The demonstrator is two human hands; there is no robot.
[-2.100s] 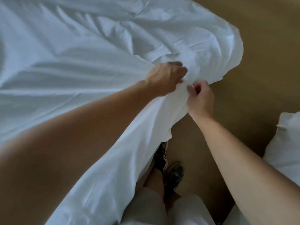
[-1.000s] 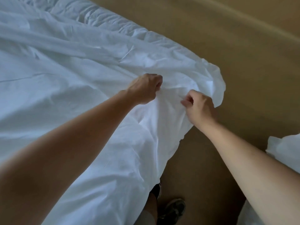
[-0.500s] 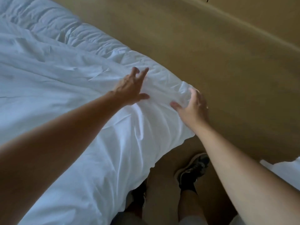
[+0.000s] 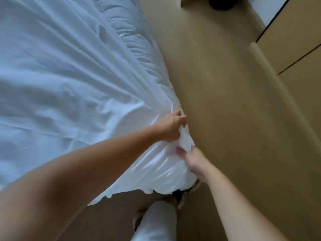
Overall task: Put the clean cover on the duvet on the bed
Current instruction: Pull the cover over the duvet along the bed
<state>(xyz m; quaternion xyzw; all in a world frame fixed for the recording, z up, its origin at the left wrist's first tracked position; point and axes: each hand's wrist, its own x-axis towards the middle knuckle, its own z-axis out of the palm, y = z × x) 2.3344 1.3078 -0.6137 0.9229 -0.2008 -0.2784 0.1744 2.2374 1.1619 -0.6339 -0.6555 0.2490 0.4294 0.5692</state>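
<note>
Cover (image 4: 69,75) corner | gripped between left hand (image 4: 171,126) | and right hand (image 4: 194,160)

No legible text, label, brand, number or sign anywhere in view

L arm (image 4: 86,171): bare from forearm to wrist.
R arm (image 4: 234,202): bare, same as L.
L hand (image 4: 171,126): bare.
R hand (image 4: 194,162): bare, blurred.
Leg (image 4: 156,223): pale grey-white fabric, soft folds; garment type unclear.
Shoe (image 4: 179,195): dark w/ lighter trim, mostly hidden, blurred.
</note>
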